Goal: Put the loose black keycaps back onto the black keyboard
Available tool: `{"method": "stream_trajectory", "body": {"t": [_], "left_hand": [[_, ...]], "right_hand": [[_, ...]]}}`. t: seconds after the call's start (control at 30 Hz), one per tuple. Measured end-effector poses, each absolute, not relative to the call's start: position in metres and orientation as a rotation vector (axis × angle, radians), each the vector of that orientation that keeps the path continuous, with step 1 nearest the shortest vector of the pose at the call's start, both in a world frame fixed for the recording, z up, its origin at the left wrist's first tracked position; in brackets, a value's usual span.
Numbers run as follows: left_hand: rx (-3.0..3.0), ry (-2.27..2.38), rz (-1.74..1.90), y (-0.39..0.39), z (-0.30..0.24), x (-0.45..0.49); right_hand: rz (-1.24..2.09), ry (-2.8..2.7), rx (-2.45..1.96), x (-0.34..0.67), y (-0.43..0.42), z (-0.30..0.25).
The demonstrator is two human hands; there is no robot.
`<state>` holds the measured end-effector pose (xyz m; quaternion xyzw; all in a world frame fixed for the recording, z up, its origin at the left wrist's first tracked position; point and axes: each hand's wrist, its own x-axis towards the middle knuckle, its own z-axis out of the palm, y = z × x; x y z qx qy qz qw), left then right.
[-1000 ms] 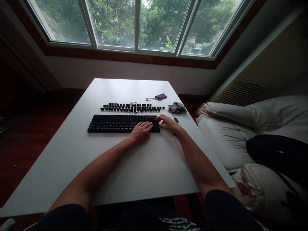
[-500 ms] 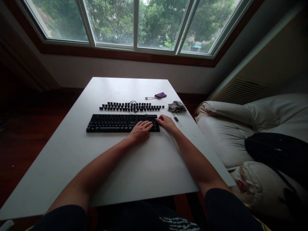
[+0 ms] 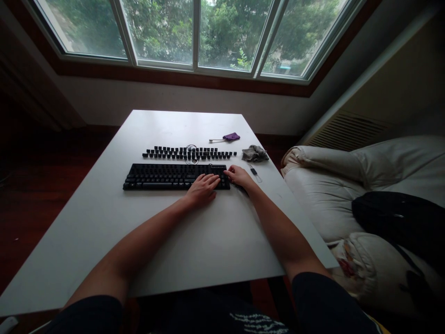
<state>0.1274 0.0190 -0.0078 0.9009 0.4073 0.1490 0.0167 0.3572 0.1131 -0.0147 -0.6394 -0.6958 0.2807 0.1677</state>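
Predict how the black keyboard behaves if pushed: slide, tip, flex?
The black keyboard probably won't tip: it's wide and lies flat on the table. Likely stiff, given its straight, slab-like body. May resist sliding, with the left hand on it.

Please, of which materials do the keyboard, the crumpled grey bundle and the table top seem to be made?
Keyboard: probably hard plastic, black and mostly dull, judging by its straight, rigid edges.
Crumpled grey bundle: likely thin cloth, matte, with soft irregular folds; paper cannot be excluded.
Table top: smooth and white, with a soft sheen at its far end; perhaps laminate or painted board.
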Motion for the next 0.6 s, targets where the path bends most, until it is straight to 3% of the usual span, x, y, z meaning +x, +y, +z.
{"method": "stream_trajectory", "body": {"t": [0.6], "left_hand": [[2.773, 1.300, 0.512, 0.014, -0.010, 0.136]], "right_hand": [[0.776, -1.995, -1.865, 0.354, 0.098, -0.006]]}}
